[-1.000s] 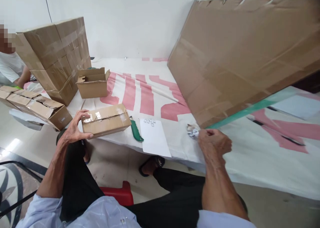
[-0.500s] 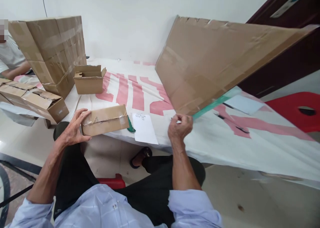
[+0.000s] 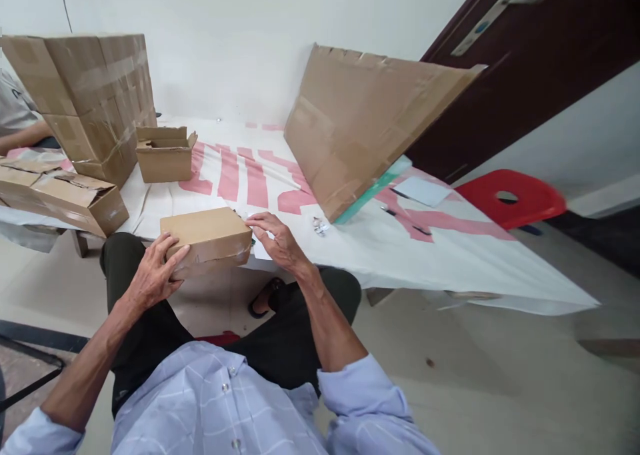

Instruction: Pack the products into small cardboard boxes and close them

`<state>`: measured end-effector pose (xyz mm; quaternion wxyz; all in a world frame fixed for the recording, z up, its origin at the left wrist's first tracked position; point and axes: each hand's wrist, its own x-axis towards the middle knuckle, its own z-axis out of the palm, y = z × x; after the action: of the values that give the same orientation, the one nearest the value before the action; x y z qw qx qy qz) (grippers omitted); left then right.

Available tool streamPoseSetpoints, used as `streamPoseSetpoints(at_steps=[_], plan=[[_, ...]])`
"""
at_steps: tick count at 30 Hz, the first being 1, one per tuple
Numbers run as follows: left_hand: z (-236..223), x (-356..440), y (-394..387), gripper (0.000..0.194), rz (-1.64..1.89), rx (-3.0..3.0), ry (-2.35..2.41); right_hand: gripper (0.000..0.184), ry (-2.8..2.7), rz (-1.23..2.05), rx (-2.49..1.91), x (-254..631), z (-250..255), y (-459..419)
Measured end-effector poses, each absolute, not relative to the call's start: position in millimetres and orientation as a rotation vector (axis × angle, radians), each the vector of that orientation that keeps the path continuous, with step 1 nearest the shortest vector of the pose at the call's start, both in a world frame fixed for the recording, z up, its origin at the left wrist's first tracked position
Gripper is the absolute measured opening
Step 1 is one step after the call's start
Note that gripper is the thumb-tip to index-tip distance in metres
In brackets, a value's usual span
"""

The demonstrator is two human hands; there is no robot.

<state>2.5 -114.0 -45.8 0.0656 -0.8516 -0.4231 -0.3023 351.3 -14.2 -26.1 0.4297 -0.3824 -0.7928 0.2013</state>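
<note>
A small closed cardboard box (image 3: 207,243) is held at the table's front edge, tilted with its plain top and one long side showing. My left hand (image 3: 157,265) grips its left end, fingers on top and along the side. At the opposite end, my right hand (image 3: 280,240) has its fingers stretched out to the box's right corner; whether they pinch anything there is not visible. A white paper sheet (image 3: 261,250) lies mostly hidden behind the box and right hand. Crumpled clear tape (image 3: 320,226) rests on the tablecloth right of that hand.
Stacked taped boxes (image 3: 100,102) and an open small box (image 3: 165,165) stand at left, with a row of boxes (image 3: 60,192) before them. A large cardboard panel (image 3: 370,122) leans at right, near pens (image 3: 407,222). A red stool (image 3: 515,198) stands beyond. Another person's arm (image 3: 25,137) shows far left.
My right hand has moved left from the table to the box's right end, and crumpled tape now lies where it was. The box has turned, showing a plain face upward. The view has shifted right.
</note>
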Motion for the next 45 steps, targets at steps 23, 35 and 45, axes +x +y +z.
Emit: streamPoseSetpoints(at_steps=[23, 35, 45], plan=[[6, -31, -82, 0.082, -1.115, -2.882, -1.446, 0.031, -2.133, 0.284, -0.81, 317, -24, -8], [-26, -41, -85, 0.075, -1.227, -2.897, -1.548, 0.029, -2.194, 0.156, -0.81, 311, -40, -28], [-28, -35, -81, 0.055, -1.371, -2.861, -1.495, 0.028, -2.238, 0.073, -0.817, 304, -39, -53]])
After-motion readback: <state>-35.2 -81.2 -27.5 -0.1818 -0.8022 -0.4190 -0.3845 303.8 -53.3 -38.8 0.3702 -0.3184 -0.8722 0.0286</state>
